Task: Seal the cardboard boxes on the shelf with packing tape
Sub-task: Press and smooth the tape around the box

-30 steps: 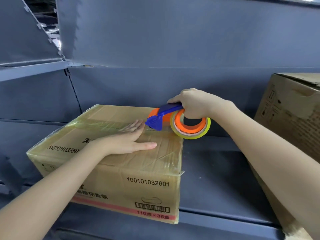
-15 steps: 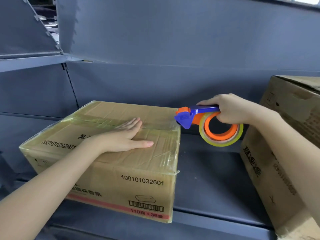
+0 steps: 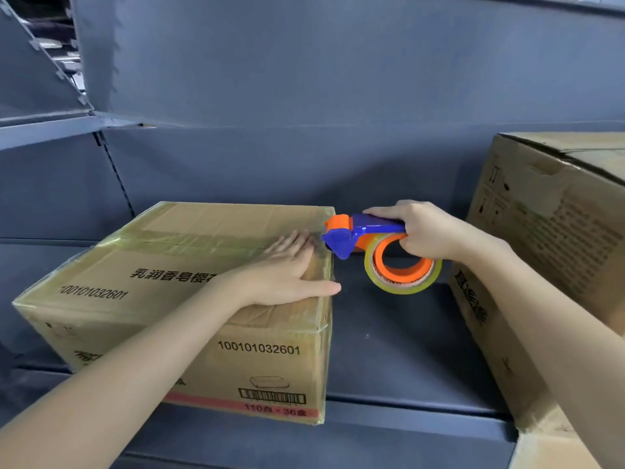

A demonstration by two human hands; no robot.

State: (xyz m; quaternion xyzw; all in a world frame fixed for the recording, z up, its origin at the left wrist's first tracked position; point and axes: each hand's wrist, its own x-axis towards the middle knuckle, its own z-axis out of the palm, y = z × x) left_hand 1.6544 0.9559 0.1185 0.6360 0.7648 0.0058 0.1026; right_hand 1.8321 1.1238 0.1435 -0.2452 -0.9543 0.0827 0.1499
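Two cardboard boxes sit on the grey shelf (image 3: 399, 350). The left box (image 3: 203, 228) has glossy clear tape across its top; the right box (image 3: 548, 238) stands well apart. The blue-orange tape dispenser (image 3: 358, 235) has its nose at the left box's upper right edge, contact unclear. The right hand (image 3: 426, 231) grips its handle, fingers curled. The left hand (image 3: 280, 275) presses flat on the left box's top, fingers straight, thumb past the edge.

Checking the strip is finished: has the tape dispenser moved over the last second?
Yes. Gripped by the right hand, the tape dispenser moved rightward across the cardboard box top; its blue nose is now at the box's right edge.
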